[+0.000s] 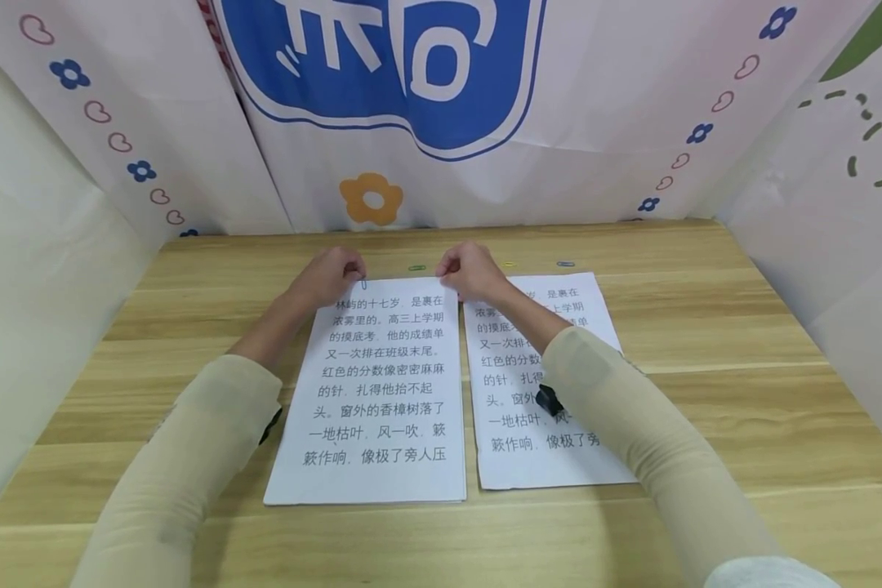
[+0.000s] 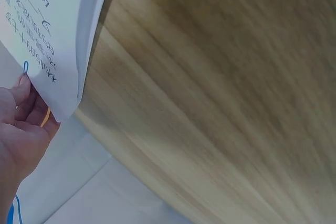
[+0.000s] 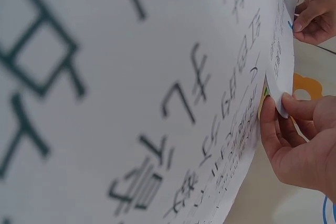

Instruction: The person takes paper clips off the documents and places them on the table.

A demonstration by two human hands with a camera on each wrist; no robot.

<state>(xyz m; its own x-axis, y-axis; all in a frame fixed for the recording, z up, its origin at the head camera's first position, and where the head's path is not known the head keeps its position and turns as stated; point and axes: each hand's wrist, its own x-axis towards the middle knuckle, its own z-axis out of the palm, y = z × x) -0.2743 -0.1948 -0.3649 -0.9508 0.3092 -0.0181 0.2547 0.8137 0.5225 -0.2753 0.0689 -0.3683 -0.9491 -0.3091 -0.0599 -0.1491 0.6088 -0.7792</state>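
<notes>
The left paper stack [image 1: 382, 482] has large printed Chinese text. At its upper left, a blue paper clip [image 2: 25, 67] sits over the top edge. My left hand [image 1: 331, 276] pinches the clip and edge, thumb on the printed face and fingers behind the paper in the left wrist view. At the same stack's top right corner, my right hand [image 1: 473, 272] pinches the paper between thumb and fingers; in the right wrist view that corner bends up between them. A second paper stack [image 1: 551, 474] with similar text lies to the right, partly covered by my right forearm.
Along the back of the wooden table [image 1: 367, 547] lie a green paper clip [image 1: 416, 268], a yellow paper clip [image 1: 510, 264] and another blue paper clip [image 1: 566, 264]. A printed cloth [image 1: 588, 188] hangs behind the table, and white sheets flank both sides.
</notes>
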